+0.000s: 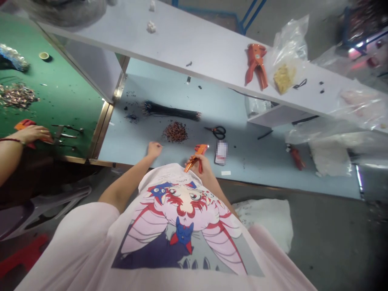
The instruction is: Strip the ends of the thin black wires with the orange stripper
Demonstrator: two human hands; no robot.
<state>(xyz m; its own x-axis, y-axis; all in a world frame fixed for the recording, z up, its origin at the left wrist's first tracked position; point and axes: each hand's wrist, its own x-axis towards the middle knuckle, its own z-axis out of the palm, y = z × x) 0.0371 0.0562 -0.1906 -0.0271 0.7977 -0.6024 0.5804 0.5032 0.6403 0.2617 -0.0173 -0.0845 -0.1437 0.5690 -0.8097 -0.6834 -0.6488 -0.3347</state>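
Observation:
My right hand (202, 163) is wrapped round the handles of an orange wire stripper (200, 150) near the front edge of the blue table. To its left, my left hand (155, 149) rests on the tabletop with its fingers closed; whatever they may hold is too small to make out. Just beyond my hands lies a pile of small copper-coloured pieces (175, 132). A bundle of black wires (171, 110) stretches behind the pile. Black-handled scissors (218, 132) and a phone-like object (221, 152) lie right of the pile.
A white shelf (212, 52) crosses above the table (260, 161), bearing another orange tool (257, 66) and plastic bags. At the left, another person's hand (36, 134) holds an orange tool over a green table (69, 89). A red-handled tool (297, 157) lies at the right.

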